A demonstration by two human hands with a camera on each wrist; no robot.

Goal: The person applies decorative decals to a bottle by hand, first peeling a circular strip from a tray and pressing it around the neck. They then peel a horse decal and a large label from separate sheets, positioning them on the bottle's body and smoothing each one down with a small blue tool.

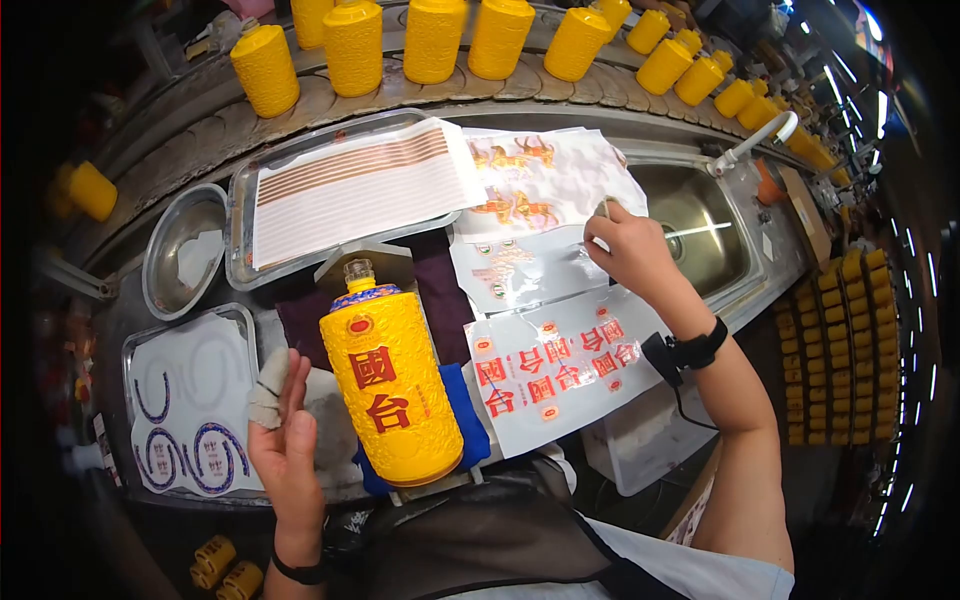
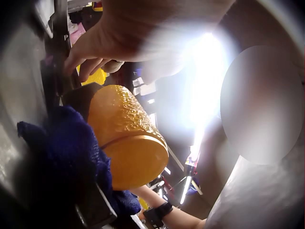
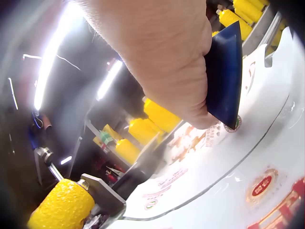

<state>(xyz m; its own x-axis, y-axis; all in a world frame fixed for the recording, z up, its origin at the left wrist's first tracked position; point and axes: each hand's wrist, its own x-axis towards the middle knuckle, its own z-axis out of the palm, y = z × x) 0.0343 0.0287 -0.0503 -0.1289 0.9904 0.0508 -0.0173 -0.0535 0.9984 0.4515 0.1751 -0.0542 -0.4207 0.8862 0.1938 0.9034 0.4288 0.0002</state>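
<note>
A yellow embossed bottle (image 1: 400, 400) with red characters and a glass neck lies on a holder over a blue cloth (image 1: 462, 405). Just to its left, my left hand (image 1: 285, 440) is raised with fingers extended, pale covers on some of them, holding nothing. The left wrist view shows this hand (image 2: 143, 33) above the bottle's base (image 2: 138, 160). My right hand (image 1: 635, 255) is over the printed sheets (image 1: 540, 270), right of the bottle. It grips a flat dark blue scraper (image 3: 225, 74) against the sheets in the right wrist view.
A tray with striped sheets (image 1: 350, 190) and a metal bowl (image 1: 160, 270) lie beyond the bottle. Decals with blue curves (image 1: 190, 400) are in a left tray. A sink (image 1: 700, 230) with a faucet (image 1: 760, 140) is at right. Yellow bottles (image 1: 435, 40) line the back conveyor.
</note>
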